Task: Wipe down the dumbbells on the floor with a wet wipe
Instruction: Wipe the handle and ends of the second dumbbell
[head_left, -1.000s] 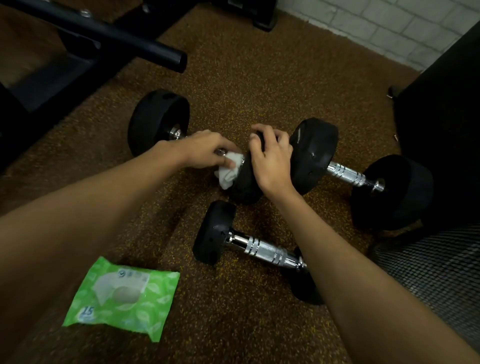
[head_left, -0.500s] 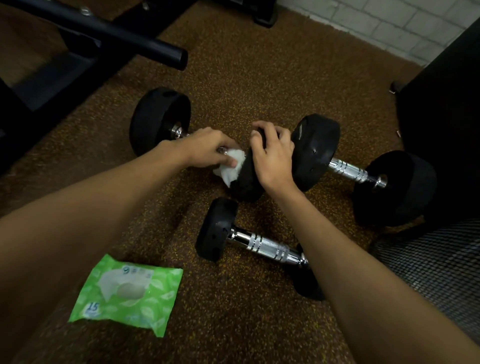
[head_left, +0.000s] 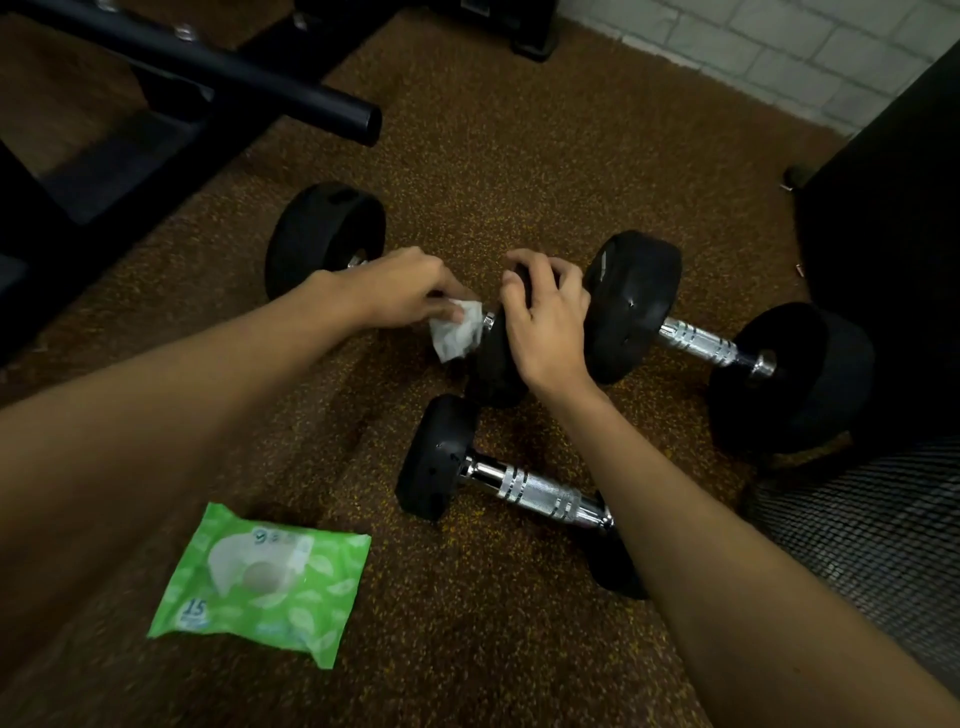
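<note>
Three black dumbbells with chrome handles lie on the brown speckled floor. My left hand pinches a crumpled white wet wipe against the handle of the left dumbbell, close to its right head. My right hand grips that right head from above. A second dumbbell lies to the right, touching my right hand's side. The small dumbbell lies nearer to me, its right end hidden under my right forearm.
A green wet wipe pack lies on the floor at lower left. A black bench frame with a round bar crosses the upper left. A black cabinet and a mesh surface stand at right. A white brick wall runs behind.
My left hand has slid the wipe slightly along the handle near the head; the wipe now shows more below my fingers. My right hand stays on the dumbbell head.
</note>
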